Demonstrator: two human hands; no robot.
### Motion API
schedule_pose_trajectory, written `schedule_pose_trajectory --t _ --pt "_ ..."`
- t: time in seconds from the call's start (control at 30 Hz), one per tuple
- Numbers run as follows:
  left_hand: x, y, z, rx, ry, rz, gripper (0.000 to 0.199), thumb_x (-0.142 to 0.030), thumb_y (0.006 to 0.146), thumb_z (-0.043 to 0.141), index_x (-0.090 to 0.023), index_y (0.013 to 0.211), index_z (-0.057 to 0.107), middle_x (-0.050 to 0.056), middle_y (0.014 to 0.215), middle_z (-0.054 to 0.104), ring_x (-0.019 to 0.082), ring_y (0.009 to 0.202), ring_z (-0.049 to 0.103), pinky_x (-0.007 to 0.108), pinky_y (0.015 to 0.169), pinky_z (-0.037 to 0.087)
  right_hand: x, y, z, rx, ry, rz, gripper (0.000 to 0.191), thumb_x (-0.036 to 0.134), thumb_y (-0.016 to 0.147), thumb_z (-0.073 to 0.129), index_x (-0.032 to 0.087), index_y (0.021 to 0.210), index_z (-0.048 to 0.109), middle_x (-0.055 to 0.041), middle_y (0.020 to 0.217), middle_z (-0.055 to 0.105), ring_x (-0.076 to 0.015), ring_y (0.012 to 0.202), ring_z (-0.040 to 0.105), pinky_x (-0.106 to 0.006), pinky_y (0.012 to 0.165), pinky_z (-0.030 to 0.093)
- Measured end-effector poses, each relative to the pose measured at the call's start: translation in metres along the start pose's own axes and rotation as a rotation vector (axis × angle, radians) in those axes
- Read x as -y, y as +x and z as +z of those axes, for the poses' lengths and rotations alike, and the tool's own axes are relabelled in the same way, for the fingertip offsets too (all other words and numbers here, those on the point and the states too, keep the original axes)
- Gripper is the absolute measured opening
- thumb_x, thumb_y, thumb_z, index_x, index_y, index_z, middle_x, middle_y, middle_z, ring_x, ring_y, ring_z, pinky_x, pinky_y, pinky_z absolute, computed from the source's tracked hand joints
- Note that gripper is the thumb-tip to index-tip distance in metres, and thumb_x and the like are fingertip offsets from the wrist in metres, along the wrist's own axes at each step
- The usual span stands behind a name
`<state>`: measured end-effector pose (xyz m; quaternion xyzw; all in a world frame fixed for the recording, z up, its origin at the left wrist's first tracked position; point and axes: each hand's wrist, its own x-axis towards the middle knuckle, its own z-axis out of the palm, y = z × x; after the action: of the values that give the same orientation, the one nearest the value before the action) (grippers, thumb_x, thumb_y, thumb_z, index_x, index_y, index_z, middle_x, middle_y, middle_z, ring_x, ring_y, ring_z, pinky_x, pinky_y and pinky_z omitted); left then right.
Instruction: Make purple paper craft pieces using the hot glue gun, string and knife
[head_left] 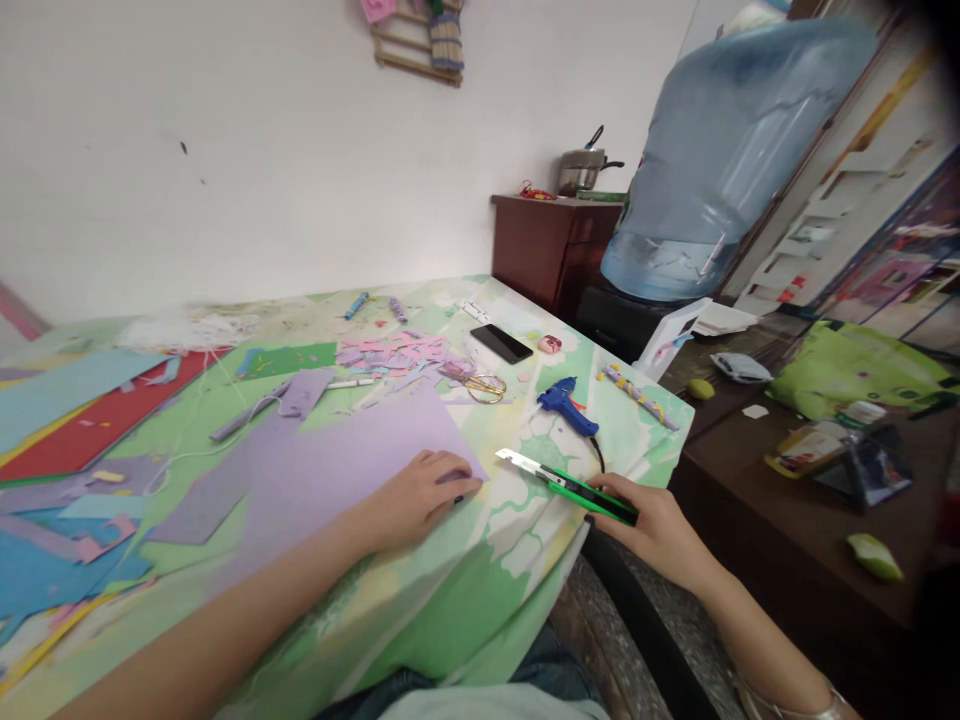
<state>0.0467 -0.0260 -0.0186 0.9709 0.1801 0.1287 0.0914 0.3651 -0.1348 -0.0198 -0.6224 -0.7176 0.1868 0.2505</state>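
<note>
A green and black utility knife [577,490], its silver blade out and pointing left, is gripped in my right hand [652,525] over the table's right edge. My left hand [424,500] rests on the right corner of a large light purple sheet [337,450], fingers loosely bent and nothing visible held in them. A gap of patterned tablecloth separates the blade tip from this hand. Just beyond the knife lies a blue hot glue gun [568,405], with its black cord running toward my right hand. Gold-handled scissors [486,387] lie past the sheet's far corner.
A black phone [501,343], pink and purple scraps [394,353] and a decorated stick [637,395] lie on the table. Coloured sheets [112,420] cover its left side. At right stand a large water bottle [735,160] and a dark low table [795,510] with odds and ends.
</note>
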Motion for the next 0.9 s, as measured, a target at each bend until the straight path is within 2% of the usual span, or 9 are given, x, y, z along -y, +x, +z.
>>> schedule_pose_trajectory --t 0.2,0.33,0.47,0.57,0.7,0.9 --pt "-0.003 0.005 0.002 0.051 0.131 -0.009 0.041 -0.013 0.089 0.035 -0.026 0.126 0.046 0.01 0.113 0.054 0.024 0.107 0.046 0.039 0.088 0.033 -0.001 0.003 -0.006 0.0 -0.045 -0.006 0.029 0.037 0.08 0.058 0.025 0.106 0.06 -0.003 0.094 0.07 -0.0229 0.083 0.065 -0.03 0.073 0.048" --pt "-0.006 0.006 0.003 0.061 0.142 -0.025 0.041 -0.011 0.088 0.036 -0.025 0.125 0.047 0.01 0.11 0.054 0.025 0.105 0.047 0.039 0.087 0.034 -0.001 0.006 -0.006 0.016 -0.05 -0.048 0.03 0.038 0.081 0.057 0.024 0.108 0.06 -0.0042 0.098 0.069 -0.0228 0.087 0.064 -0.031 0.076 0.048" --pt "-0.005 0.001 0.004 -0.064 -0.026 -0.083 0.036 -0.012 0.088 0.037 -0.021 0.122 0.047 0.01 0.114 0.055 0.022 0.106 0.048 0.038 0.091 0.036 -0.005 0.013 -0.005 -0.032 -0.058 -0.157 0.029 0.035 0.081 0.059 0.023 0.107 0.062 -0.0071 0.103 0.066 -0.0228 0.092 0.062 -0.033 0.081 0.049" --pt "0.0 -0.005 0.006 -0.147 -0.178 -0.153 0.03 -0.012 0.086 0.041 -0.018 0.114 0.048 0.009 0.112 0.056 0.02 0.102 0.05 0.035 0.089 0.041 -0.009 0.02 -0.006 -0.072 -0.081 -0.223 0.03 0.032 0.08 0.061 0.023 0.108 0.065 -0.0084 0.102 0.063 -0.0221 0.09 0.062 -0.032 0.079 0.05" --pt "0.005 -0.007 0.007 -0.16 -0.234 -0.104 0.026 -0.012 0.088 0.039 -0.019 0.108 0.054 0.008 0.112 0.057 0.019 0.104 0.05 0.034 0.092 0.04 -0.012 0.026 -0.008 -0.076 -0.089 -0.263 0.03 0.031 0.08 0.063 0.02 0.107 0.067 -0.0085 0.097 0.064 -0.0203 0.084 0.063 -0.03 0.074 0.051" --pt "0.005 -0.004 0.007 -0.106 -0.15 -0.022 0.037 -0.009 0.089 0.035 -0.023 0.114 0.057 0.008 0.117 0.057 0.02 0.111 0.049 0.037 0.095 0.037 -0.015 0.032 -0.011 -0.044 -0.053 -0.278 0.029 0.029 0.079 0.064 0.021 0.106 0.069 -0.0078 0.095 0.065 -0.0192 0.083 0.063 -0.029 0.074 0.051"
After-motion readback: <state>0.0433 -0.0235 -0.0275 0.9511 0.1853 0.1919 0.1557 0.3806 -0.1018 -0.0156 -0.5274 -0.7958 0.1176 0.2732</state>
